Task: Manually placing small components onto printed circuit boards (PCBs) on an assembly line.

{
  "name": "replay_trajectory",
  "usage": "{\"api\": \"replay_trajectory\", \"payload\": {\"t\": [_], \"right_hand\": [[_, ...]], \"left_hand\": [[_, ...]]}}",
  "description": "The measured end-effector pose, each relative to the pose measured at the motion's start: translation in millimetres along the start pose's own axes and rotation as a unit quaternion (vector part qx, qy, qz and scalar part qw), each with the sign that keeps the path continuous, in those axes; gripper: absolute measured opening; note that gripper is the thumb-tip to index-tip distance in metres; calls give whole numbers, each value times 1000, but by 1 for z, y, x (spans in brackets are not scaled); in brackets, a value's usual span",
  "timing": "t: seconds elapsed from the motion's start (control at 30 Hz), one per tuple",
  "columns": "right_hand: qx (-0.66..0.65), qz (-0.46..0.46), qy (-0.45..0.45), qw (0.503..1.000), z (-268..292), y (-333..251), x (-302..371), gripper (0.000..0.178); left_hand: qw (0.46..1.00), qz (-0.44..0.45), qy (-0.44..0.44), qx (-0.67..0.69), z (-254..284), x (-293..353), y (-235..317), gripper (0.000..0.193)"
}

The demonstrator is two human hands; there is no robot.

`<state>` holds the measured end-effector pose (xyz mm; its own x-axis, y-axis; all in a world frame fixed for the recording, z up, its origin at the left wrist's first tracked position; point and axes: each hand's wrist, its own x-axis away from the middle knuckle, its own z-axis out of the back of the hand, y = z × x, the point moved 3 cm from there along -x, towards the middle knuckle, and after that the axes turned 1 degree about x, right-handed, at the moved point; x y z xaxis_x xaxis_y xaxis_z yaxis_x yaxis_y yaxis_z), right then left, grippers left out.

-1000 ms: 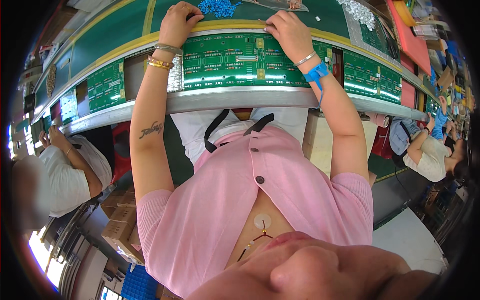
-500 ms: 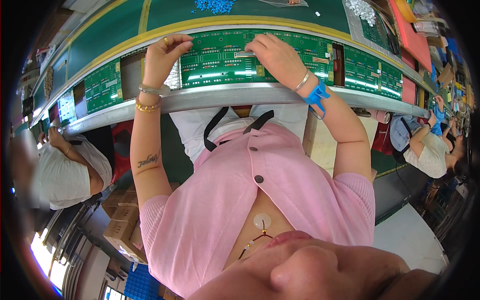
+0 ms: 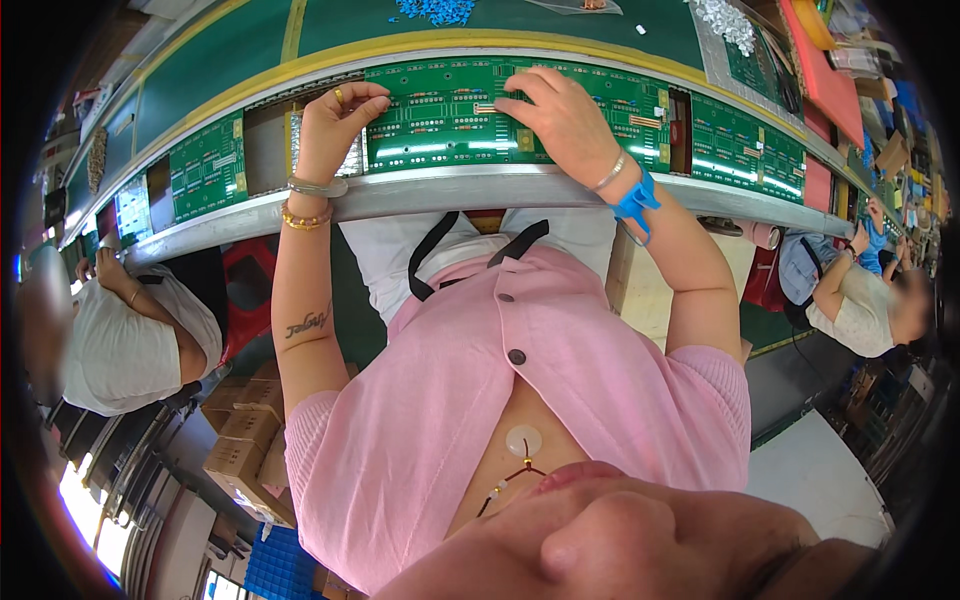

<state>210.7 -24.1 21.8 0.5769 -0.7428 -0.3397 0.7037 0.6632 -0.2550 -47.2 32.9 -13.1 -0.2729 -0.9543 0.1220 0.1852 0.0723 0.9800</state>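
Note:
A long green circuit board [image 3: 430, 155] lies in the rail in front of me, fitted with small resistors and rows of sockets. My left hand [image 3: 340, 120] is over the board's left end. Its thumb and index finger are pressed together; anything between them is too small to make out. Over the middle of the board, my right hand [image 3: 565, 115] has its thumb and index finger apart, nothing visible between them. Beside that thumb tip a pale strip-shaped component [image 3: 485, 108] sits on the board, partly covered by the hand.
Metal rails [image 3: 450, 190] border the line. More circuit boards lie left [image 3: 207, 170] and right [image 3: 745, 150]. Beyond are a pile of blue parts [image 3: 435, 10] and a pile of white parts [image 3: 728, 25]. Other people sit at left [image 3: 140, 340] and right [image 3: 850, 300].
My right thumb and index finger have parted beside the strip-shaped component. My left hand has shifted slightly right and lower, still pinched. The board has slid a little to the right.

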Motion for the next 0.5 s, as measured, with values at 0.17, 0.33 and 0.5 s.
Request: {"api": "replay_trajectory", "payload": {"t": [0.17, 0.33, 0.5], "right_hand": [[131, -10, 15, 991, 8, -6, 16, 35], [31, -174, 57, 983, 30, 40, -19, 18], [114, -205, 110, 966, -10, 110, -61, 13]], "left_hand": [[1000, 10, -27, 11, 3, -1, 0, 16], [998, 39, -44, 14, -2, -2, 3, 15], [997, 27, -58, 32, -23, -7, 8, 13]]}}
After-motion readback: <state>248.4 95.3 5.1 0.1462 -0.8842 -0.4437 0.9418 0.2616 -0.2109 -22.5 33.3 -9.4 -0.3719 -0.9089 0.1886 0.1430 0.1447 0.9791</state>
